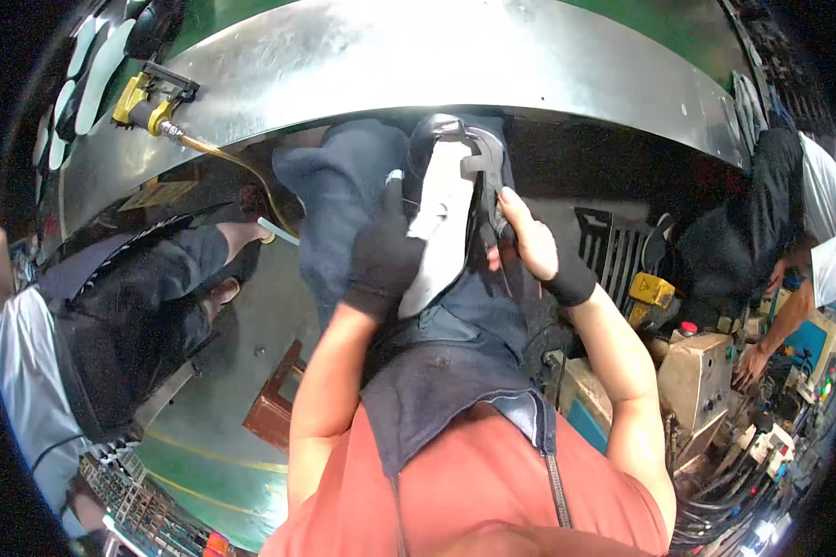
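Two hands work on a black shoe upper stretched over a white plastic last (441, 223), which rests sole-up on the person's lap over a dark blue apron (455, 362), just below the edge of a curved steel workbench (418, 65). The left hand (381, 255), in a black glove, is closed around the side of the last. The bare right hand (527, 237), with a black wristband, grips grey metal pincers (485, 162) whose head touches the shoe near its far end. A yellow pneumatic stapler (149, 102) lies on the workbench, well apart to the left.
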Available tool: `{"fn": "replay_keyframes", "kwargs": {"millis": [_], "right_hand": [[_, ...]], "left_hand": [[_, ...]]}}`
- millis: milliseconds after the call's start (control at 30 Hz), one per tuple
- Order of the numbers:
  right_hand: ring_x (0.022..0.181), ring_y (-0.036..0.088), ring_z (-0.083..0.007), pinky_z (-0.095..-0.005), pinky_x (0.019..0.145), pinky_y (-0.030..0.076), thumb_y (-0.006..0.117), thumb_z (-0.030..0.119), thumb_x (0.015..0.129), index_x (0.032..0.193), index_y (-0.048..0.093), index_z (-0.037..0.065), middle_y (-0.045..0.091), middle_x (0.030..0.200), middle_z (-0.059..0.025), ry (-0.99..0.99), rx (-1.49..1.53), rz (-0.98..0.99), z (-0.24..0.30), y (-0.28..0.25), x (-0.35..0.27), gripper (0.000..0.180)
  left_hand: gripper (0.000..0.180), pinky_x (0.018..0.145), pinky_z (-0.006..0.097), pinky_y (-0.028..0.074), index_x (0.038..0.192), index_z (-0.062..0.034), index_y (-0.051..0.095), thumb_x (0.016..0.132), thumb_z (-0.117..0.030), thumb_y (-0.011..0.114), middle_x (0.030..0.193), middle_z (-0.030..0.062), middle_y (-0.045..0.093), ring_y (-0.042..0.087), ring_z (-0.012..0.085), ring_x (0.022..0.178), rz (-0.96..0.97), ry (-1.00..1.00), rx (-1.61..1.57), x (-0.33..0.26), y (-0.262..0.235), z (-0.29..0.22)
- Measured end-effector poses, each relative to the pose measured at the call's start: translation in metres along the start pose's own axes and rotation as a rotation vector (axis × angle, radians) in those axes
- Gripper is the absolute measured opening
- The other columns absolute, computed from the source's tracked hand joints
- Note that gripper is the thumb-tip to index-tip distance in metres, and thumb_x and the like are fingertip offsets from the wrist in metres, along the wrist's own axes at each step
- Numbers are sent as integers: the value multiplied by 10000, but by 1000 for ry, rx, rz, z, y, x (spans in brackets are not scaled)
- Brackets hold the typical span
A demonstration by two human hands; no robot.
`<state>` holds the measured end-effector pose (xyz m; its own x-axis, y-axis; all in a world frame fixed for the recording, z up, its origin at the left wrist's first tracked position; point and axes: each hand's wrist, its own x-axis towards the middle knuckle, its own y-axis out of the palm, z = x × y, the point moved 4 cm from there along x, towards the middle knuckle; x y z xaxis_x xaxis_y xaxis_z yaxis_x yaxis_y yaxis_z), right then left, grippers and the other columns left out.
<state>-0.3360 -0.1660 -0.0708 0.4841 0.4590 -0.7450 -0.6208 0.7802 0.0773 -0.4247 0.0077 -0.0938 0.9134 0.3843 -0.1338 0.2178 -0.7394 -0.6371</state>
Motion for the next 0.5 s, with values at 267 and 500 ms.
{"fn": "replay_keyframes", "kwargs": {"millis": [267, 500], "right_hand": [[782, 567, -78, -255, 727, 477, 461, 375, 980, 983, 613, 14, 616, 888, -8, -370, -469, 143, 1, -45, 1, 392], [623, 479, -175, -346, 599, 423, 542, 303, 930, 826, 559, -23, 547, 681, -98, -520, -1002, 246, 45, -36, -39, 343]], "left_hand": [[721, 977, 414, 411, 1306, 87, 419, 798, -342, 697, 1274, 303, 489, 493, 408, 1187, -143, 28, -60, -31, 9, -9], [676, 993, 481, 389, 1273, 125, 422, 835, -358, 604, 1252, 335, 484, 475, 482, 1165, -239, 138, 112, -45, 25, -28]]}}
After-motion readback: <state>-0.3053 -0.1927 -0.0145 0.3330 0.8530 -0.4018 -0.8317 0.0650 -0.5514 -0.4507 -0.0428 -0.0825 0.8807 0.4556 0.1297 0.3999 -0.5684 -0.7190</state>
